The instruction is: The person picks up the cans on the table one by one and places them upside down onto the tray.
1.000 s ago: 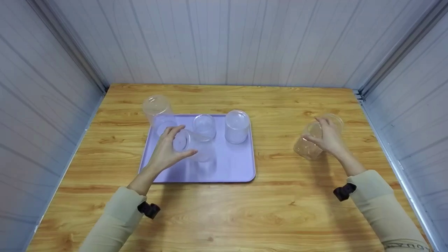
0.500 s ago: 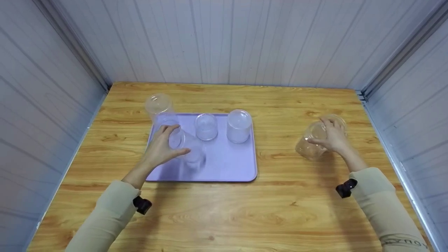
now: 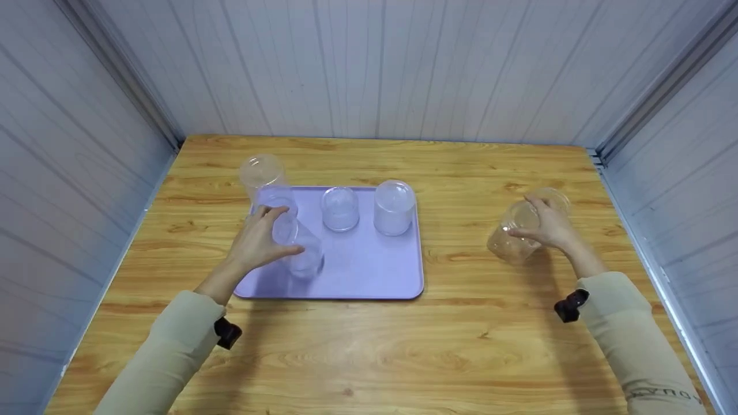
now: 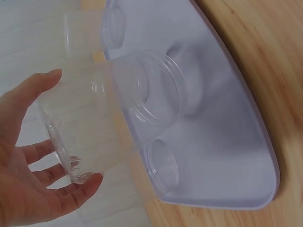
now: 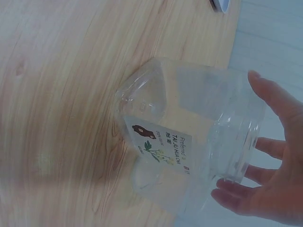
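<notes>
My left hand grips a clear plastic jar by its closed end, thumb and fingers spread around it. The jar's threaded mouth points down over the left part of a lilac tray; I cannot tell whether it touches. At the right, my right hand holds a clear square-sided jar around its threaded neck. A printed label with a bear and flowers shows on its side. This jar is tilted, its square base low near the wooden table. Another clear jar is partly hidden behind that hand.
Three more clear jars are along the tray's back: a tall jar at the left corner, a short jar mid-way and a wider jar at the right. White panel walls enclose the wooden table at the back and sides.
My left hand has moved left over the tray with its jar, away from the short jar. The right hand and its jar have hardly moved.
</notes>
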